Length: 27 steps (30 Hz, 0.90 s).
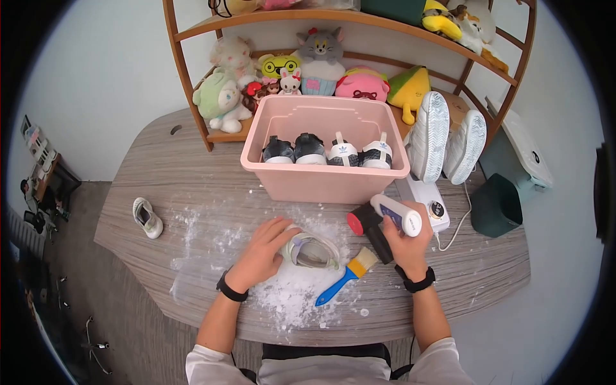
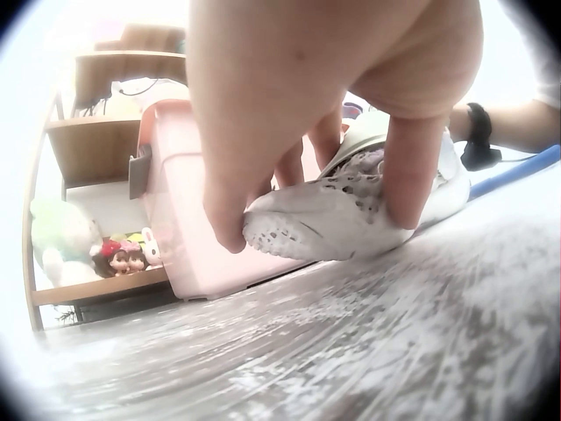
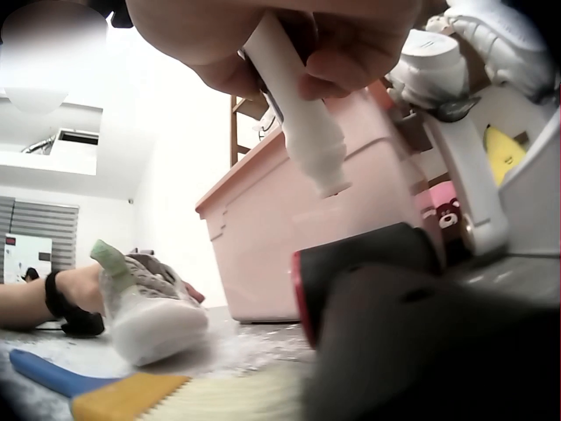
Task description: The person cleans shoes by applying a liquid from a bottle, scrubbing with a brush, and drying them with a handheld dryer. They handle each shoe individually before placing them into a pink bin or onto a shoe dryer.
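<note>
My left hand [image 1: 256,253] grips a small white shoe [image 2: 307,224] by its front part, fingers and thumb on opposite sides, and its opening faces up in the head view. The shoe rests on the table amid white powder [image 1: 289,305]. My right hand [image 1: 410,249] holds a white squeeze bottle [image 1: 399,216] with a purple label. In the right wrist view the bottle's nozzle [image 3: 333,186] points downward. Below that hand lies a black, blower-like tool [image 1: 380,242] with a red end. A blue-handled brush [image 1: 340,285] lies between the shoe and my right hand.
A pink bin [image 1: 321,186] holding several shoes stands behind my hands. Another small shoe [image 1: 148,219] sits at the left. Two white shoes [image 1: 428,138] stand soles-out on a white device [image 1: 423,199] at the right. A shelf [image 1: 224,136] with plush toys rises behind; a dark green bin [image 1: 497,205] is far right.
</note>
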Each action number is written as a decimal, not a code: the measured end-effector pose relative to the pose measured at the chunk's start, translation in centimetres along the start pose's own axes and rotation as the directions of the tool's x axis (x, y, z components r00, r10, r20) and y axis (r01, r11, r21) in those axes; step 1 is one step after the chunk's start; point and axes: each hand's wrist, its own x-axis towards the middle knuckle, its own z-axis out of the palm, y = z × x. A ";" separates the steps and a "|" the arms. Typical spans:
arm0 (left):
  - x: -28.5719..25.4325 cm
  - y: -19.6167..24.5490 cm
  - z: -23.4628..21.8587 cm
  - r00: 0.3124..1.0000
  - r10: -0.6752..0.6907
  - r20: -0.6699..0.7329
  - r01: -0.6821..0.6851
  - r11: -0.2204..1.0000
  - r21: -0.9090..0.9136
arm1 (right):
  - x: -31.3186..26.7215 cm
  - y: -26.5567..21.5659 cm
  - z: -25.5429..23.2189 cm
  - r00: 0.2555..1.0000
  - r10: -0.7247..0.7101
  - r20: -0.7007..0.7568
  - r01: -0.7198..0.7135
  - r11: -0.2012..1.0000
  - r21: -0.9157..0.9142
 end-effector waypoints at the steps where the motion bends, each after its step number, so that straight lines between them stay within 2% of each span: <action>1: 0.0 0.1 0.0 1.000 -0.005 0.000 0.005 1.000 0.005 | 0.0 -0.2 -0.3 0.997 0.066 -0.028 -0.066 0.998 0.005; 2: 0.0 0.1 -0.1 1.000 0.000 -0.001 0.000 1.000 0.003 | -0.2 0.0 -0.7 0.997 0.064 -0.031 -0.064 0.998 0.001; 4: 0.0 0.2 -0.1 1.000 -0.017 0.008 0.017 1.000 -0.007 | -1.0 0.7 -1.6 0.944 0.330 0.002 -0.329 0.940 0.090; 5: 0.1 0.2 -0.1 1.000 -0.012 0.010 0.012 1.000 -0.009 | -1.4 2.3 -2.0 0.990 0.135 0.030 -0.135 0.991 -0.027; 6: 0.1 0.2 -0.2 1.000 -0.019 0.014 0.019 1.000 -0.013 | -1.3 2.4 -2.3 0.990 0.137 0.026 -0.136 0.990 -0.030; 8: 0.0 0.2 -0.1 0.999 -0.025 0.021 0.025 1.000 -0.018 | -1.1 2.6 -2.7 0.986 0.098 0.132 -0.084 0.990 -0.113; 10: 0.1 0.1 0.0 0.999 -0.028 0.019 0.029 0.999 -0.018 | -1.2 3.0 -2.9 0.979 0.121 0.162 -0.104 0.989 -0.108; 12: 0.1 0.0 0.0 0.999 -0.028 0.022 0.029 0.999 -0.018 | -1.2 3.4 -3.0 0.943 0.203 0.263 -0.174 0.976 -0.130; 17: 0.0 0.1 0.0 0.998 -0.044 0.035 0.044 0.999 -0.010 | -1.4 3.7 -3.4 0.912 0.206 0.354 -0.155 0.974 -0.167; 19: -0.1 0.1 0.1 0.998 -0.054 0.038 0.054 0.999 -0.006 | -1.5 3.5 -3.5 0.859 0.236 0.454 -0.165 0.968 -0.192; 23: -0.1 0.1 0.0 0.997 -0.055 0.044 0.055 0.998 0.010 | -1.6 3.4 -3.7 0.828 0.268 0.492 -0.170 0.957 -0.236; 25: 0.0 0.1 0.0 0.998 -0.047 0.035 0.047 0.999 -0.008 | -2.1 4.1 -3.5 0.829 0.240 0.505 -0.086 0.947 -0.309; 27: -0.1 0.1 0.0 0.998 -0.048 0.036 0.049 0.999 -0.010 | -2.2 4.2 -3.3 0.830 0.239 0.504 -0.071 0.942 -0.329</action>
